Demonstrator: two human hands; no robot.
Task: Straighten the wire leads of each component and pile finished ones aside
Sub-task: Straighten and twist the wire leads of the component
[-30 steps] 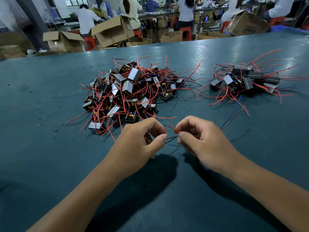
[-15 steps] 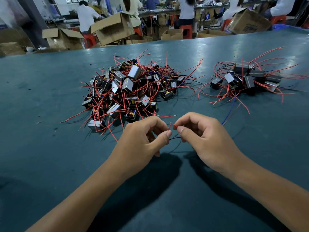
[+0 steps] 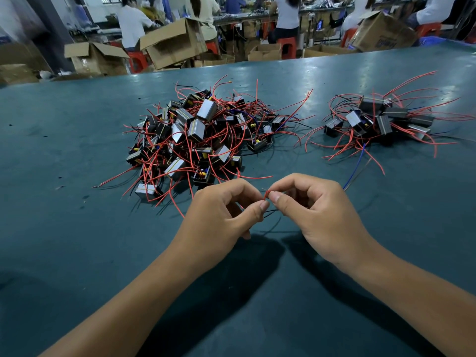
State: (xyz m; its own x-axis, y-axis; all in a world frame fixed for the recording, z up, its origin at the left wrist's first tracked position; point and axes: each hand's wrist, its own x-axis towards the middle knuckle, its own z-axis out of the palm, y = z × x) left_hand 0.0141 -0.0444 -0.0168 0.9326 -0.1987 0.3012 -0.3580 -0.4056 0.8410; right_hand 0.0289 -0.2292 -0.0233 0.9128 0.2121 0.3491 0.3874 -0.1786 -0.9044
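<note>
My left hand (image 3: pixel 221 212) and my right hand (image 3: pixel 314 210) meet fingertip to fingertip above the teal table (image 3: pixel 77 240), both pinching a short red wire lead (image 3: pixel 266 195). Thin black leads (image 3: pixel 270 212) hang just below the fingers. The component body is hidden inside my hands. Behind my left hand lies a large pile of small black and silver components (image 3: pixel 198 135) with tangled red leads. A smaller pile of the same components (image 3: pixel 378 119) sits at the back right, its leads spread outward.
A loose blue wire (image 3: pixel 356 163) trails from the smaller pile towards my right hand. Beyond the table's far edge stand open cardboard boxes (image 3: pixel 172 45), red stools and several people working at benches.
My two hands have drawn closer together, so the red lead showing between the fingertips is shorter. The piles have not moved.
</note>
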